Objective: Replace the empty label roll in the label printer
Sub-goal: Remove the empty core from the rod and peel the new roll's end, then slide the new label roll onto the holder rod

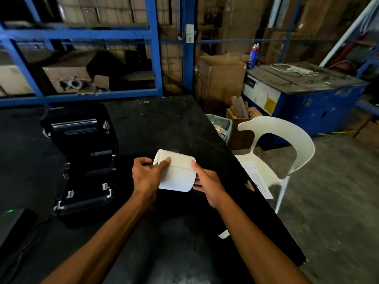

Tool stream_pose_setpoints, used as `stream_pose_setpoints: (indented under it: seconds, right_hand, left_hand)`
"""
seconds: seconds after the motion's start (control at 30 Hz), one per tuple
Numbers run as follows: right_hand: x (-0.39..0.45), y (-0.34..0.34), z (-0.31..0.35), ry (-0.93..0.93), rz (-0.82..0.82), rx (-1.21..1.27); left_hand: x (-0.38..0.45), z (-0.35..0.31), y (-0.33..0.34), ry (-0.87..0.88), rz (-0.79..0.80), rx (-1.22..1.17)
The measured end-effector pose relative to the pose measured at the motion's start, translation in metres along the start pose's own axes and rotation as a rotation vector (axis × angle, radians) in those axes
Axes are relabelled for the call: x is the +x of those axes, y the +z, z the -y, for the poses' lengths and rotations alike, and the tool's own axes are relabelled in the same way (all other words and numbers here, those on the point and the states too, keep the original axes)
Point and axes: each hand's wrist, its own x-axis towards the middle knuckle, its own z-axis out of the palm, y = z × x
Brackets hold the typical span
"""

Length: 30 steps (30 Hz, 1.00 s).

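Shelving: a blue steel rack (155,58) stands behind the table, stacked with brown cardboard boxes.
Table: a black worktop (164,124), scuffed and dusty, fills the near half of the view; its right edge runs diagonally toward the lower right.
Machine at right: a blue box-shaped metal machine with a grey top (303,93) stands well apart from the table, with a white cable lying on it.
Chair: a white moulded plastic chair (287,144) stands just beside the table's right edge, with a printed paper sheet on its seat.
Printer: a black label printer with its cover open (86,160) sits on the left part of the worktop, its roll bay exposed.
Label roll: a full white paper label roll (176,171) is held above the worktop, just right of the printer, its axis running left to right.
Left hand: the left hand (146,175) grips the roll's left end, thumb laid over the top near a seam line.
Right hand: the right hand (209,183) grips the roll's right end, thumb on top, fingers hidden underneath.
Scrap: a small white paper strip (224,234) lies at the table's right edge.
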Motion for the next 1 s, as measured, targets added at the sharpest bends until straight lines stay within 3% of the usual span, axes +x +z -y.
stream_pose_setpoints:
  seconds: [0.27, 0.53, 0.63, 0.8, 1.0]
  right_hand:
    - [0.006, 0.029, 0.015, -0.071, 0.040, 0.101]
    - [0.017, 0.043, 0.033, -0.191, 0.066, 0.184]
    - [0.023, 0.042, 0.035, -0.205, 0.032, 0.186]
    - [0.032, 0.038, 0.029, -0.185, 0.005, 0.152]
    - [0.044, 0.035, 0.027, -0.181, 0.010, 0.173]
  left_hand:
    - [0.008, -0.009, -0.017, -0.030, -0.032, -0.063]
    - [0.030, -0.017, -0.038, 0.019, 0.091, 0.019]
    - [0.034, -0.017, -0.038, -0.085, 0.131, 0.013]
    - [0.036, -0.010, -0.033, -0.379, 0.395, -0.091]
    - [0.036, -0.004, -0.018, -0.410, 0.350, -0.200]
